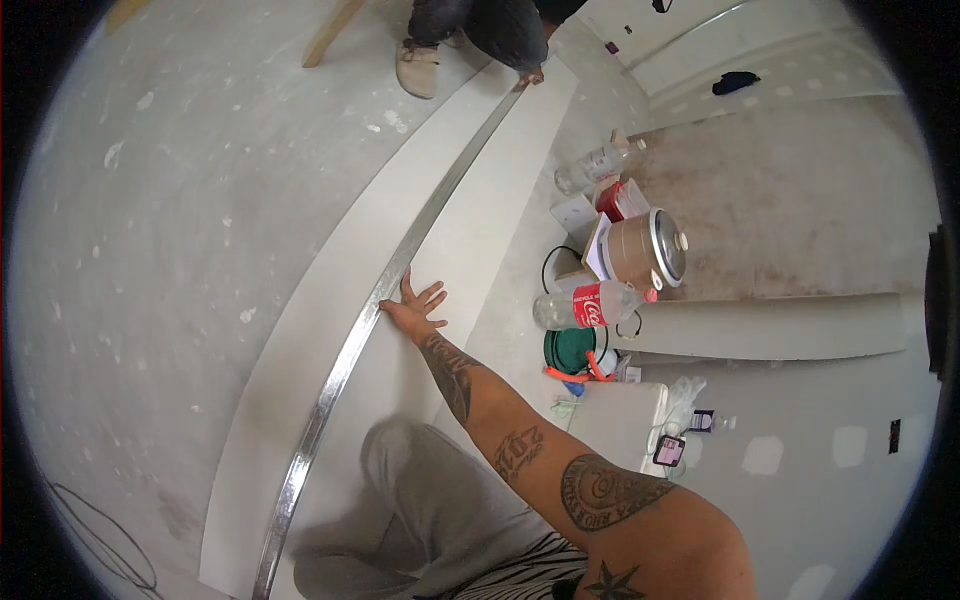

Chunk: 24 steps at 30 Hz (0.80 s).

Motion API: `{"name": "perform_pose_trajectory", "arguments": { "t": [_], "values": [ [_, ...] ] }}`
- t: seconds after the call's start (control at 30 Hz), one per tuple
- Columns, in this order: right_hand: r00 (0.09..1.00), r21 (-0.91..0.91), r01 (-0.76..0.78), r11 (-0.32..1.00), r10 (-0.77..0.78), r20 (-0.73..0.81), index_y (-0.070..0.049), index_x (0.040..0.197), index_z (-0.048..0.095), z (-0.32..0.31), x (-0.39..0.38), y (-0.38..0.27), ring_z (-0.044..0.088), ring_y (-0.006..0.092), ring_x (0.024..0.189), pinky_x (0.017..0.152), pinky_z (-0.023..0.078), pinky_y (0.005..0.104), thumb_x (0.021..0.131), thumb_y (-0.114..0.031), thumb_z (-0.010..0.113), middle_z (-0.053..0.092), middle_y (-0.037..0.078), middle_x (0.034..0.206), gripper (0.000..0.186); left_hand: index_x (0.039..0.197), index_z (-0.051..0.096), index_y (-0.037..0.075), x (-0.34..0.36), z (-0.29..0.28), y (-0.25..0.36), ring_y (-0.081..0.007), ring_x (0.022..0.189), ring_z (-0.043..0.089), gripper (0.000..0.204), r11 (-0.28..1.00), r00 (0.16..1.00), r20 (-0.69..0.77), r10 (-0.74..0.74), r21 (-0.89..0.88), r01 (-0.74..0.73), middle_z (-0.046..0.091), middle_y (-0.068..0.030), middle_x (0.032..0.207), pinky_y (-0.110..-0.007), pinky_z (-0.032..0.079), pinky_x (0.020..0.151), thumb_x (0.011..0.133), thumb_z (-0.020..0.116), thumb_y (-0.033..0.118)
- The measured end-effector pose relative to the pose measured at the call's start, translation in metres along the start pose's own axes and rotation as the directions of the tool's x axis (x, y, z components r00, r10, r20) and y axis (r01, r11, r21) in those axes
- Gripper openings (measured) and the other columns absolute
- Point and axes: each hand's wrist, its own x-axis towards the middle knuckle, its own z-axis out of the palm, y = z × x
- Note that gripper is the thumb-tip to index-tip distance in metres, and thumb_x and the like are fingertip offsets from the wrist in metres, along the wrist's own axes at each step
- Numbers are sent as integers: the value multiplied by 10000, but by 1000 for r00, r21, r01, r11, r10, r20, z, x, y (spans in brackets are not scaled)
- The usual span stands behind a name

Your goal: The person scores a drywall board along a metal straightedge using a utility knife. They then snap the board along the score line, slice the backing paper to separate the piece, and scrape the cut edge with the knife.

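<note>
My right hand (415, 305) lies spread on a long white board (490, 170), its thumb against a long silver metal straightedge (340, 370) that runs lengthwise along the board. My tattooed forearm reaches in from the lower right, over my grey-clad legs (430, 500). My left hand is not in view. At the board's far end, another person's hand (530, 78) touches the straightedge.
The other person's shoe (416, 70) is beside the board near wooden legs (325, 35). Along the right stand plastic bottles (590, 308), a round lidded container (635, 250), a green bucket (570, 350) and wall panels (760, 210). A cable (110, 540) lies lower left.
</note>
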Motion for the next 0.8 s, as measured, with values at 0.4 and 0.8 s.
{"name": "perform_pose_trajectory", "arguments": {
  "t": [0.4,0.8],
  "values": [
    [1000,20,18,1000,-18,-12,-413,1497,2,1,1,2,-365,462,1319,897,-60,817,735,-553,671,-331,268,1467,1024,1134,464,-27,3,3,19,-287,895,487,704,1000,1000,1,18,18,-18,487,-157,1077,-404,447,756,696,756,441],
    [1000,15,-1,1000,1,-3,-417,1494,-10,0,2,2,-366,453,1322,903,-67,814,745,-558,673,-334,261,1468,1024,1214,438,-30,5,6,25,-301,982,490,811,1000,1000,5,26,16,-26,473,-172,1170,-412,449,816,661,788,449]
  ]
}}
